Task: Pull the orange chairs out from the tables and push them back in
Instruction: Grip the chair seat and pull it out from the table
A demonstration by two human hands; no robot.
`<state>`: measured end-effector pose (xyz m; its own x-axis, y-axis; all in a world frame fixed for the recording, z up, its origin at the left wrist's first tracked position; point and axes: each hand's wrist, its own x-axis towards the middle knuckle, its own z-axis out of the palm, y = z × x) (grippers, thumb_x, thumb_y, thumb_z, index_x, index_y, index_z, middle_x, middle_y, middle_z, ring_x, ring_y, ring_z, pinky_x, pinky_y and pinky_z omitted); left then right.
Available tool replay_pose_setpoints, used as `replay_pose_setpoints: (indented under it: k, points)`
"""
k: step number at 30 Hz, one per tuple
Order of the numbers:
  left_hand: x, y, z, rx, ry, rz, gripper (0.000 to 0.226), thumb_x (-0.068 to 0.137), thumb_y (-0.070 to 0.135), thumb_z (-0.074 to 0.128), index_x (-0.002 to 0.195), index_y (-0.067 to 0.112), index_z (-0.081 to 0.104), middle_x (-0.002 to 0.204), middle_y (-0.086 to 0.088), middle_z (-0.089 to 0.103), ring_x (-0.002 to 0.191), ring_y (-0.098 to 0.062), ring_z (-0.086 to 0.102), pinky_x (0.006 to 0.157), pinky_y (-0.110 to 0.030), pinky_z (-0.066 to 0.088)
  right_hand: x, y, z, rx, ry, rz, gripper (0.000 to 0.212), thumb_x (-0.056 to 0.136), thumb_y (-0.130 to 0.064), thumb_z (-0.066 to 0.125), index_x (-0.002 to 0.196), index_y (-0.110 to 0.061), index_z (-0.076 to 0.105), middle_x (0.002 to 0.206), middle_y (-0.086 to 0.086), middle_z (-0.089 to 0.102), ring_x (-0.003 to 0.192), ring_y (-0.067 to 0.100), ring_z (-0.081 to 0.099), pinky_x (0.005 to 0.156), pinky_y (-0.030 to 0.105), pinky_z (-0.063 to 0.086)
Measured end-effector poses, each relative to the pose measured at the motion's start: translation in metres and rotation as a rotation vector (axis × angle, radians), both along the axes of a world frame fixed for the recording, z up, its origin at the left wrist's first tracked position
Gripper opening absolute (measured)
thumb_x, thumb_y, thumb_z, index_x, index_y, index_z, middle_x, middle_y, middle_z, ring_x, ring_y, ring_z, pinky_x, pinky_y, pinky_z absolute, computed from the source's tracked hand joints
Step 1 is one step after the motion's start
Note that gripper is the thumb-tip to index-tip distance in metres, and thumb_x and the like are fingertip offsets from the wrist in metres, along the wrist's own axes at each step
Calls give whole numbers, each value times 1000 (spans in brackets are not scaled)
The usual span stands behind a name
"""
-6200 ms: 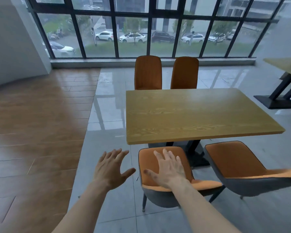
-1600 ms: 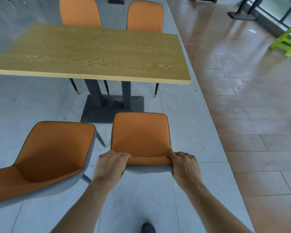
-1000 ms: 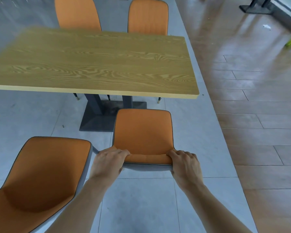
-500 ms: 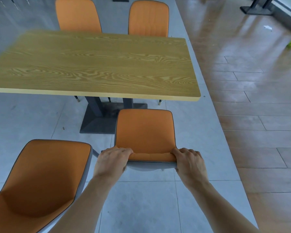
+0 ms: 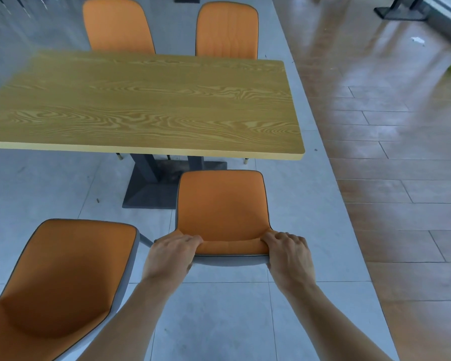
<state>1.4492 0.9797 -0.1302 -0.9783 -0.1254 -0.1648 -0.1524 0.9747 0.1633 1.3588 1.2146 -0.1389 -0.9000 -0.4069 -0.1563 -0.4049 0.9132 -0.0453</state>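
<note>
- Grey tiled floor (image 5: 219,321) underfoot, meeting brown wood-look flooring (image 5: 401,165) along the right side.
- Left hand (image 5: 171,256) clamped on the left top corner of a chair's backrest, fingers curled over the orange front, thumb side toward the grey back.
- Right hand (image 5: 289,256) clamped the same way on the right top corner, knuckles up, both forearms reaching in from the bottom edge.
- Held orange chair (image 5: 221,204) seen from behind and above, orange seat and inner back, grey outer shell; front edge of its seat close to the near edge of the bench but not under it, a strip of floor and base visible between.
- Second orange chair (image 5: 63,277) just beside on the left, standing farther out from the bench, untouched, one dark leg showing between the two chairs.
- Wood-grain bench (image 5: 141,108) beyond, bare yellow top with a pale edge band, on a dark pedestal base (image 5: 151,188) resting on the tiles.
- Two more orange chairs on the far side, backs upright behind the far edge: far left chair (image 5: 117,24) and far right chair (image 5: 227,29).
- Dark base of another bench (image 5: 401,10) at top right on the wood-look flooring; a small white scrap (image 5: 418,40) lying near it.
</note>
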Motion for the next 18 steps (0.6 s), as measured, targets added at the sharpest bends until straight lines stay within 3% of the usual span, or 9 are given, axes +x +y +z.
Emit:
replay_pose_setpoints:
  k: [7, 15, 18]
  points:
    - [4, -6, 0, -12, -21, -7, 54, 60, 9, 87, 103, 34, 67, 86, 15, 69, 76, -11, 64, 66, -30, 57, 6, -6, -3, -18, -13, -15, 35, 53, 4, 75, 72, -19, 56, 62, 2, 55, 63, 28, 54, 68, 40, 50]
    - [4, -8, -4, -26, 13, 0, 51, 68, 15, 83, 108, 37, 63, 92, 15, 68, 84, -10, 62, 76, -30, 55, 5, -5, -6, -39, 27, -19, 33, 55, 3, 74, 72, -20, 58, 62, 0, 54, 63, 28, 55, 66, 40, 48]
    - [5, -10, -4, -13, 32, -11, 50, 70, 20, 84, 111, 37, 59, 95, 16, 66, 87, -10, 59, 80, -31, 54, 6, -4, -3, -23, 3, 11, 32, 57, -6, 79, 76, -20, 58, 65, 1, 56, 63, 29, 56, 66, 41, 47]
